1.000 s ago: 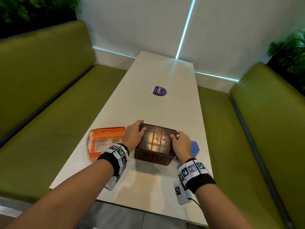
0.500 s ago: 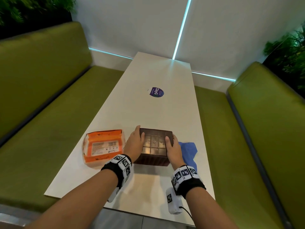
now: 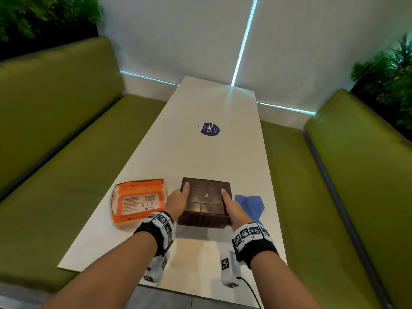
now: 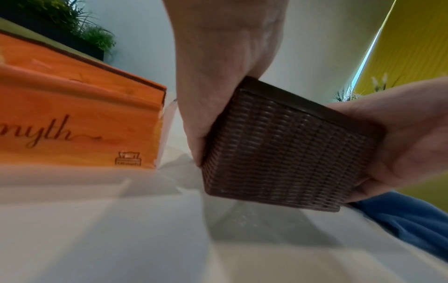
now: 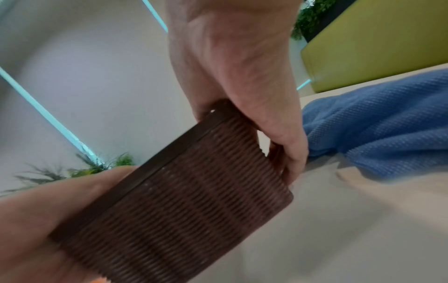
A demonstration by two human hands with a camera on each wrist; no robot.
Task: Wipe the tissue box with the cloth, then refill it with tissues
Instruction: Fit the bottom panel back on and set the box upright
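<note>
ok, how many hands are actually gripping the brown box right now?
2. The left hand grips the left side of the tissue box, the right hand grips its right side, thumbs on top.

My left hand point(image 3: 177, 202) and right hand point(image 3: 235, 210) are gripping opposite sides of the box point(image 3: 206, 200), thumbs lying on top.

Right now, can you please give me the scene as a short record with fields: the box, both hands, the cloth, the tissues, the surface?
box: brown woven tissue box, grid-patterned face up, whether it rests on the table unclear
left hand: grips the box's left side, thumb on top
right hand: grips the box's right side, thumb on top
cloth: blue cloth on the table, right of the box, not held
tissues: orange tissue pack, left of the box
surface: white table
</note>
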